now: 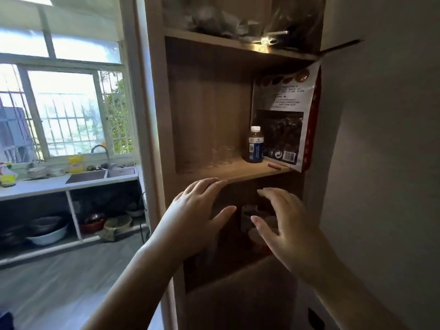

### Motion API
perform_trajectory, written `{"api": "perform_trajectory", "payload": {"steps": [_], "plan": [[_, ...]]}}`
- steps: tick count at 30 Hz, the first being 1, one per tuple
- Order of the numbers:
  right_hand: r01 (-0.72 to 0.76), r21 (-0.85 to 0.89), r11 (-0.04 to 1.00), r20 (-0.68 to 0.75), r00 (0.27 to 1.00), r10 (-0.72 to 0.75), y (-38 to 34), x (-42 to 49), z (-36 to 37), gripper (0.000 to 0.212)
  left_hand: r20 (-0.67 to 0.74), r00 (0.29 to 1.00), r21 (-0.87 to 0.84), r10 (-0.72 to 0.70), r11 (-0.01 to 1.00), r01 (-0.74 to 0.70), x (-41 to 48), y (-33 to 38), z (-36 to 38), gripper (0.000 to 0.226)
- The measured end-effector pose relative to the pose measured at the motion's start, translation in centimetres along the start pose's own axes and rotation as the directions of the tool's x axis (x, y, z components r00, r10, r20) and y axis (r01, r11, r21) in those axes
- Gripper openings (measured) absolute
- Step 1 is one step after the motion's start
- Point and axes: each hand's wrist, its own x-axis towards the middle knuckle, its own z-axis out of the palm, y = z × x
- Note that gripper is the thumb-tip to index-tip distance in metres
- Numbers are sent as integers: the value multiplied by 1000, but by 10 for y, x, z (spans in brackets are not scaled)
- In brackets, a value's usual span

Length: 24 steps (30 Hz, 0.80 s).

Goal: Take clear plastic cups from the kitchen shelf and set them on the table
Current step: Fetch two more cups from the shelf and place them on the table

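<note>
1. The cups stand on the shelf, toward its back left corner. They are so clear that I only catch faint rims and glints against the wood, and I cannot count them.
2. I judge them very light and thin-walled: easy to lift, easy to crush or tip, a bit slick. If they are nested, one may drag another along. I would take each around the middle of its wall with a soft, wide hold, not by the rim.
3. At 3 o'clock from the cups, near but apart, stands a dark bottle with a white cap. Further toward 3 o'clock a large printed bag leans upright against the right side, and a small pinkish thing lies at the board's front edge by the bag's foot; I cannot tell what it is.
4. My left hand is at 6 o'clock from the cups, below the board's front edge, fingers spread wide and empty.
5. My right hand is at about 5 o'clock from them, just as wide and empty, palm turned toward the left one.
6. Both hands sit in front of the darker compartment beneath, where I make out only vague shapes.
7. Neither hand touches a cup yet; the reach is still to come, up and over the board's edge.
</note>
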Motion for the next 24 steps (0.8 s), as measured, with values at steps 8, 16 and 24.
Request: {"api": "perform_trajectory", "payload": {"steps": [8,16,24], "plan": [[164,98,981,88,981,-173,125,97,59,52,-116,985,79,-130,987,139,90,-30,89,55],[272,277,922,187,926,-329,185,215,118,50,-49,921,346,-387,858,379,173,-80,128,69],[333,366,869,260,860,-439,184,287,186,53,-60,855,281,-515,814,509,204,-123,141,64]]}}
